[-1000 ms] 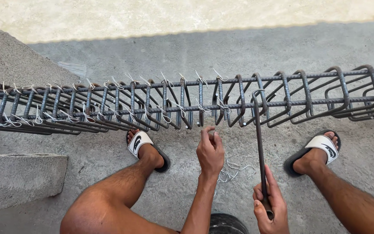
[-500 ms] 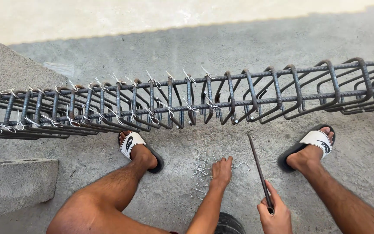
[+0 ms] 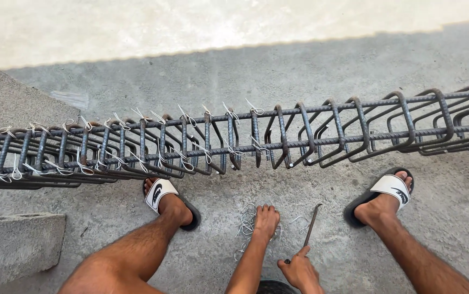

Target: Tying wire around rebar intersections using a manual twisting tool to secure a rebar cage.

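Observation:
A long rebar cage (image 3: pixel 234 139) of dark stirrups on straight bars lies across the view, its left part tied with pale wire. My left hand (image 3: pixel 266 220) is down on the concrete floor, fingers pressed onto a small heap of bent wire ties (image 3: pixel 245 226) between my feet. My right hand (image 3: pixel 300 269) grips the handle end of a thin dark metal hook tool (image 3: pixel 310 223), whose tip points up toward the cage and rests low near the floor.
My feet wear white and black slides, the left (image 3: pixel 161 196) and the right (image 3: pixel 387 190), either side of the wire heap. A grey concrete block (image 3: pixel 14 245) sits at the lower left. A raised concrete slab (image 3: pixel 11 103) lies behind the cage on the left.
My left hand dropped from the cage's lower bar to the wire ties on the floor. My right hand lowered the hook tool away from the cage.

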